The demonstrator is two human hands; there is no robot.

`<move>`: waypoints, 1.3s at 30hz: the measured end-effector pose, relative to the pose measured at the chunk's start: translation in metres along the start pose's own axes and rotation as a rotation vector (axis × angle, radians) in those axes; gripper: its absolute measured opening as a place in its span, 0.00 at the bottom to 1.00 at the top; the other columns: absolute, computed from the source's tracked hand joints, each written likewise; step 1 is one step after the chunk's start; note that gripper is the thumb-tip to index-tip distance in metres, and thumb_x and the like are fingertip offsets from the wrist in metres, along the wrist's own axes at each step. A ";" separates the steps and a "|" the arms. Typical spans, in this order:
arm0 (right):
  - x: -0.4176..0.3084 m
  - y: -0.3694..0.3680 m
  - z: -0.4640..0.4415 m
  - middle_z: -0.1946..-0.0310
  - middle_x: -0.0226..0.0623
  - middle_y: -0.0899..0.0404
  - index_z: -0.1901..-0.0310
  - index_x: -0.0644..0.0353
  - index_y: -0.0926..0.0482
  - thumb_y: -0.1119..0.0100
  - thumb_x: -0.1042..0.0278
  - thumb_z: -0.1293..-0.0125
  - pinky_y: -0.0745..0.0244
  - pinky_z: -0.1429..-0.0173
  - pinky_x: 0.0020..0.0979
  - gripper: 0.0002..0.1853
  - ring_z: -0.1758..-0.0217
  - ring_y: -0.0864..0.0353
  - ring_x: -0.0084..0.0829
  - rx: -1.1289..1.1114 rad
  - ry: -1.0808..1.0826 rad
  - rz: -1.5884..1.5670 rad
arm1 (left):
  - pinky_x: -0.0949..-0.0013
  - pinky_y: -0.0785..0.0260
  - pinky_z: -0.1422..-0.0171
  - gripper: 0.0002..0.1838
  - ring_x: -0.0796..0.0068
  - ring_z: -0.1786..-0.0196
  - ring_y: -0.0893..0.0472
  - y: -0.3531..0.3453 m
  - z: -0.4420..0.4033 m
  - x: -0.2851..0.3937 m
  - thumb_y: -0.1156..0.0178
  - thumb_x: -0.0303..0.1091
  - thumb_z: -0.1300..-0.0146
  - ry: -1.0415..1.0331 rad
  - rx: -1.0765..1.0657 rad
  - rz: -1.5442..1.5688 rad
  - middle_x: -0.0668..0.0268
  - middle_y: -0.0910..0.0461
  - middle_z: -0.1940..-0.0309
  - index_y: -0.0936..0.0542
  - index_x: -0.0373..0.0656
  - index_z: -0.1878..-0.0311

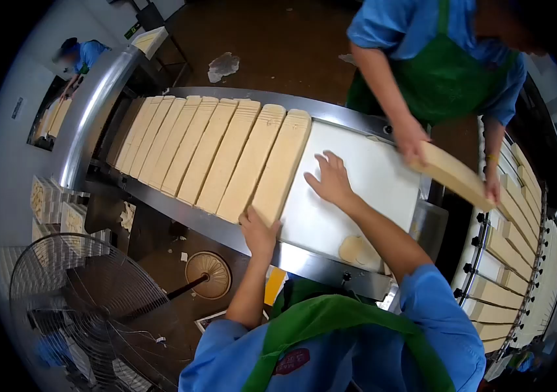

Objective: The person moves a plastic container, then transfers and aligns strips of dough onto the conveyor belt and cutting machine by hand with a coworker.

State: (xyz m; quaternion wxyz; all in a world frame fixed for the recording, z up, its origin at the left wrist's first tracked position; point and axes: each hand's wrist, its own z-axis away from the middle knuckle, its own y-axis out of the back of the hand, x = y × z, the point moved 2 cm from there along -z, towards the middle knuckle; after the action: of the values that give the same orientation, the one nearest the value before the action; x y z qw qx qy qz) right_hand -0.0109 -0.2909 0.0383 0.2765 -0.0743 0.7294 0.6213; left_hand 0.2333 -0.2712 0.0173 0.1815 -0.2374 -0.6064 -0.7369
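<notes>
Long pale slabs, perhaps layered dough, lie side by side across the conveyor. My left hand (260,234) is at the near end of the rightmost slab (283,163), with fingers and thumb around its end. My right hand (332,181) is open above the white belt (373,173), fingers spread, to the right of that slab and apart from it. A flat, roundish pale piece (357,249) lies on the belt near its front edge.
Across the belt, a co-worker in a green apron (422,81) holds another slab (458,175) in both hands. A second conveyor (507,245) carries slabs on the right. A caged fan (89,310) stands at lower left. Another person (85,55) works at far left.
</notes>
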 end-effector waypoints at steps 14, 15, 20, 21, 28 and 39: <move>-0.053 -0.035 -0.095 0.34 0.50 0.45 0.40 0.64 0.37 0.44 0.39 0.41 0.29 0.40 0.42 0.38 0.39 0.30 0.49 -0.235 -0.422 0.140 | 0.53 0.34 0.41 0.47 0.43 0.44 0.31 0.005 -0.022 0.005 0.25 0.38 0.55 0.000 -0.153 -0.031 0.45 0.38 0.45 0.42 0.36 0.35; -0.048 -0.028 -0.087 0.34 0.50 0.45 0.40 0.64 0.37 0.44 0.39 0.41 0.29 0.40 0.42 0.38 0.39 0.30 0.49 -0.220 -0.436 0.137 | 0.53 0.34 0.41 0.47 0.43 0.44 0.31 0.003 -0.020 0.006 0.25 0.38 0.55 -0.020 -0.159 -0.033 0.45 0.38 0.45 0.42 0.36 0.35; 0.019 0.008 -0.012 0.33 0.59 0.47 0.41 0.66 0.36 0.39 0.40 0.48 0.30 0.40 0.47 0.42 0.41 0.31 0.58 0.048 -0.701 0.121 | 0.53 0.35 0.40 0.48 0.43 0.45 0.32 -0.011 -0.005 0.028 0.25 0.37 0.56 -0.260 -0.274 -0.059 0.44 0.39 0.44 0.40 0.37 0.33; 0.033 0.024 0.005 0.31 0.58 0.49 0.38 0.66 0.38 0.39 0.37 0.48 0.33 0.38 0.49 0.45 0.40 0.31 0.58 0.061 -0.787 0.122 | 0.53 0.35 0.40 0.48 0.43 0.45 0.32 -0.017 0.000 0.039 0.25 0.37 0.56 -0.286 -0.295 -0.058 0.44 0.39 0.44 0.40 0.37 0.33; 0.084 0.089 0.065 0.37 0.50 0.36 0.46 0.67 0.28 0.43 0.28 0.48 0.38 0.36 0.52 0.44 0.38 0.31 0.48 0.198 -0.905 0.529 | 0.48 0.35 0.44 0.47 0.41 0.49 0.32 -0.053 0.037 0.097 0.27 0.39 0.55 -0.482 -0.201 -0.034 0.42 0.37 0.44 0.40 0.40 0.32; 0.151 0.107 -0.024 0.48 0.57 0.23 0.50 0.69 0.22 0.55 0.28 0.39 0.29 0.41 0.42 0.42 0.42 0.24 0.48 0.005 -0.747 -0.313 | 0.61 0.32 0.40 0.45 0.57 0.41 0.27 -0.051 -0.084 0.072 0.33 0.48 0.42 0.009 -0.514 0.523 0.45 0.29 0.45 0.43 0.31 0.30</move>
State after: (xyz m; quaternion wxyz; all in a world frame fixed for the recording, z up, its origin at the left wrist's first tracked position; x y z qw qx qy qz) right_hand -0.1934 -0.2547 0.0579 0.6140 0.0472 0.5601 0.5542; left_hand 0.1349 -0.3415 0.0041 0.3010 -0.4189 -0.3195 -0.7949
